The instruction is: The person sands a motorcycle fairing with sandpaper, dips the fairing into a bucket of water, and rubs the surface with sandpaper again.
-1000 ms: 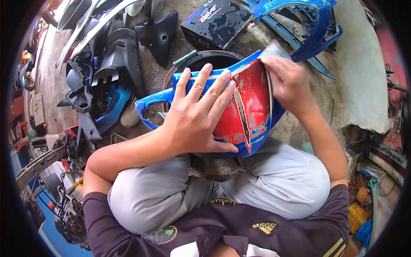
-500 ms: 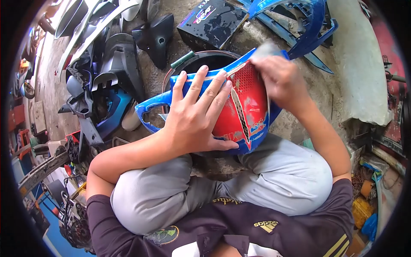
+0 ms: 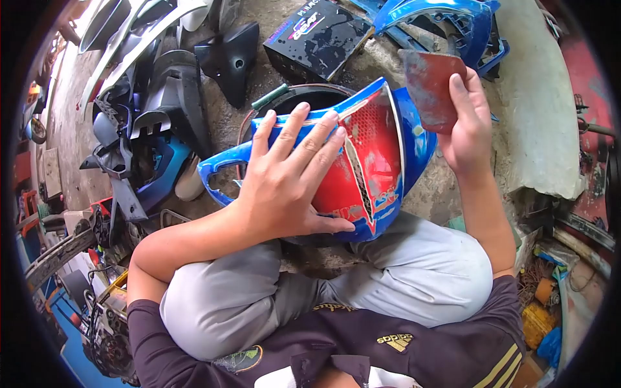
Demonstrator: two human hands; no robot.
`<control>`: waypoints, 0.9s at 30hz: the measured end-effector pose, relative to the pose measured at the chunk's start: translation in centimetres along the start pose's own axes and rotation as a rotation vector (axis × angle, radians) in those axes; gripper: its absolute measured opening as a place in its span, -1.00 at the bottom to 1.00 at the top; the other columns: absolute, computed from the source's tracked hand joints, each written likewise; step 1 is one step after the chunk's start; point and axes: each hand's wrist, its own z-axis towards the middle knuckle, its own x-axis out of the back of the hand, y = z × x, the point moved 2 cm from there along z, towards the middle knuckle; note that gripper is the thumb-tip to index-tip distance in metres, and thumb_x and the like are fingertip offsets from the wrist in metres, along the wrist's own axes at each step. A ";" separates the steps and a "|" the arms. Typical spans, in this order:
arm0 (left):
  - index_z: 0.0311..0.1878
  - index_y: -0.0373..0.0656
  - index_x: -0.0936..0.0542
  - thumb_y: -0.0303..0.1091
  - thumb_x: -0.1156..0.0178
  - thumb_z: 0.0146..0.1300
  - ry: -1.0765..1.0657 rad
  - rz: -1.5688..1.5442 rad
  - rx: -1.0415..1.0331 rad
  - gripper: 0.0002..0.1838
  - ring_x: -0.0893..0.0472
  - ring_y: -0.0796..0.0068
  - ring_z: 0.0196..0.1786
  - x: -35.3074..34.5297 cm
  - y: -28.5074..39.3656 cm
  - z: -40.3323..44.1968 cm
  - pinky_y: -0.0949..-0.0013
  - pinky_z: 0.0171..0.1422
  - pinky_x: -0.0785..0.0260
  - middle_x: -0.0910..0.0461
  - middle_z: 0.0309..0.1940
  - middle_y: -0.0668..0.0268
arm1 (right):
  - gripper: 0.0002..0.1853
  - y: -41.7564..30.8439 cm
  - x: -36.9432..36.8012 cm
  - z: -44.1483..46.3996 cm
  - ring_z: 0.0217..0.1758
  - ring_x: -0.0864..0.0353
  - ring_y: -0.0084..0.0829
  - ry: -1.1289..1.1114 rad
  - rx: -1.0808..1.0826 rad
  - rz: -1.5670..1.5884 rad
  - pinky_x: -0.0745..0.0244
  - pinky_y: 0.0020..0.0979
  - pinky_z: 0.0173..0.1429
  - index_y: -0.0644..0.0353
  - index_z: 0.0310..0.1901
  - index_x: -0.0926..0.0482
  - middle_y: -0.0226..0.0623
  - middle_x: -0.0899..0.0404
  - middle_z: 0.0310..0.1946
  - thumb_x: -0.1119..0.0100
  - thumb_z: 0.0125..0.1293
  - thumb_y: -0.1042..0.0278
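Note:
A blue and red motorcycle fairing panel (image 3: pixel 381 171) with scuffed, worn paint rests over a dark round bucket (image 3: pixel 317 90) in front of my crossed legs. My left hand (image 3: pixel 284 174) lies on the left part of the panel, fingers spread and pressed to its surface. Raised off the panel's upper right, my right hand (image 3: pixel 469 123) pinches a piece of reddish-brown sandpaper (image 3: pixel 432 87) between thumb and fingers. Grey smears mark the sheet's face. Part of the bucket is hidden beneath the panel.
Dark plastic motorcycle parts (image 3: pixel 171 97) are heaped at the left. A black box (image 3: pixel 317 39) stands beyond the bucket, with more blue fairing pieces (image 3: pixel 475 26) at upper right. A pale slab (image 3: pixel 543 110) runs along the right side. Engine parts (image 3: pixel 113 343) sit at lower left.
My right hand has lifted off the panel's upper right edge and moved right, turning so the sandpaper's face shows. My left hand keeps its place on the panel.

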 end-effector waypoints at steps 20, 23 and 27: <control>0.56 -0.27 -0.57 0.67 -0.53 -0.10 -0.002 -0.013 -0.004 0.35 -0.41 -0.31 0.67 0.0 -0.2 0.2 -0.45 0.74 0.00 -0.52 0.61 -0.02 | -0.57 1.6 -2.6 -0.5 0.30 -0.77 0.06 -0.389 0.694 -1.264 -0.65 -0.01 0.44 0.21 0.17 -0.75 -0.04 -0.81 0.14 -0.24 0.27 0.68; 0.52 -0.26 -0.61 0.69 -0.48 -0.07 -0.002 0.014 -0.013 0.31 -0.41 -0.32 0.67 -0.2 0.2 -0.1 -0.48 0.72 0.00 -0.52 0.60 -0.03 | -0.56 1.0 -4.1 -1.0 0.28 -0.77 0.06 -0.411 0.704 -1.325 -0.64 0.01 0.45 0.24 0.18 -0.73 -0.02 -0.81 0.11 -0.24 0.26 0.69; 0.49 -0.25 -0.63 0.73 -0.43 -0.06 0.000 0.046 -0.032 0.30 -0.43 -0.33 0.66 -0.6 0.7 -0.3 -0.48 0.72 -0.01 -0.54 0.59 -0.02 | -0.55 1.3 -3.9 -1.0 0.22 -0.79 0.08 -0.394 0.720 -1.308 -0.67 0.00 0.42 0.25 0.18 -0.72 0.00 -0.80 0.08 -0.25 0.23 0.71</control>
